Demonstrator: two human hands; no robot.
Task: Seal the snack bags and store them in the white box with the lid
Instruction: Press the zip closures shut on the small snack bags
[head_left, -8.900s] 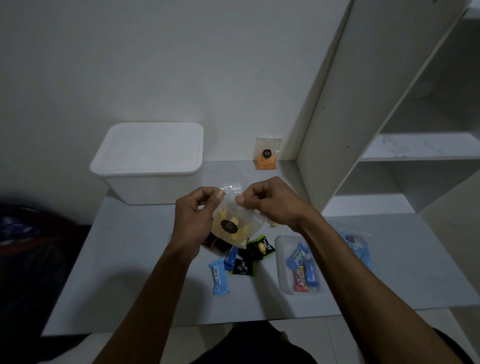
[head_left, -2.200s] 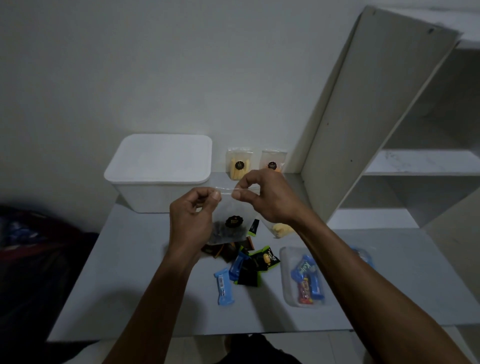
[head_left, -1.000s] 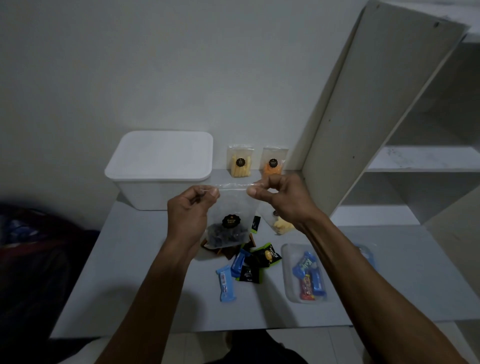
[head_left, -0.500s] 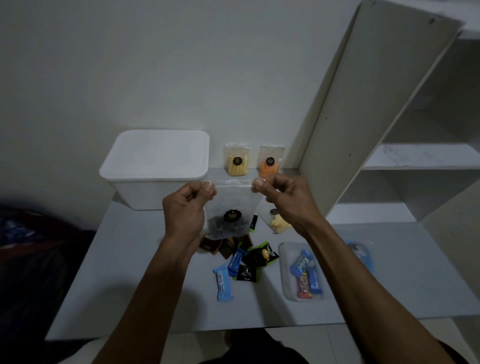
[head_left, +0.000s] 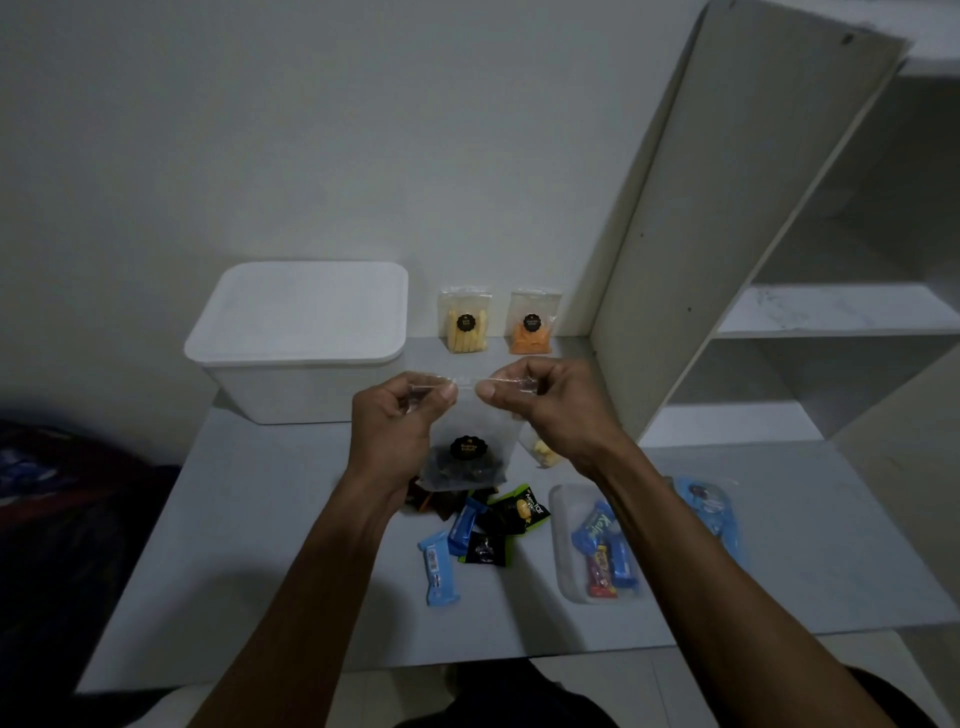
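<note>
A clear snack bag with dark pieces and a black round label hangs above the table. My left hand pinches its top strip at the left end and my right hand pinches it at the right, thumbs close together. The white box stands at the back left with its lid on. Two bags lean upright against the wall: one with yellow sticks, one with orange pieces. Another bag of yellow pieces lies partly behind my right wrist.
Loose wrapped candies in blue, black and green lie on the grey table below the bag. A clear bag of bars and a blue packet lie to the right. A white shelf unit rises at the right.
Since a second ago both hands have kept pinching the dark-snack bag's top strip; my thumbs have drawn closer together along it. Earlier, the yellow-stick bag was set against the wall.
</note>
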